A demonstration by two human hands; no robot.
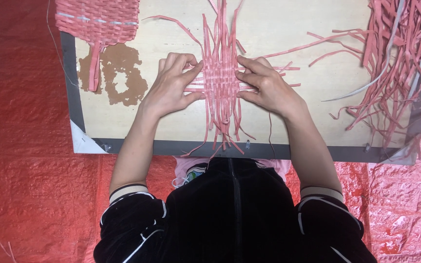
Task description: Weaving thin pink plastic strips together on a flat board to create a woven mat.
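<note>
The left hand pinches the left edge of the small woven patch of flat pink strips, thumb & fingers closed on the short side strips there. The right hand does the same on the right edge, fingertips pressed down on the weave, so each grip is clenched on the patch, not loose. The patch lies flat in the middle of the pale wooden board with a grey taped rim, which works as the table, right in front of the person.

Long loose ends stick out of the patch, up toward the far edge & down past the near rim. They are not tied. If one hand lets go too soon, I think the side strips can slide out & the weave can open up. If a hand pulls too hard, a thin strip may tear or bunch up, & the rows go crooked.

Farther out, a bigger finished pink woven piece sits at the top left corner, w/ a brown patchy stain on the board below it. A big messy heap of spare pink strips lies at the right, w/ a few stray ends reaching toward the right hand. An elbow or sleeve could catch those & drag them into the work. Red crinkly plastic sheet covers the floor all around.
</note>
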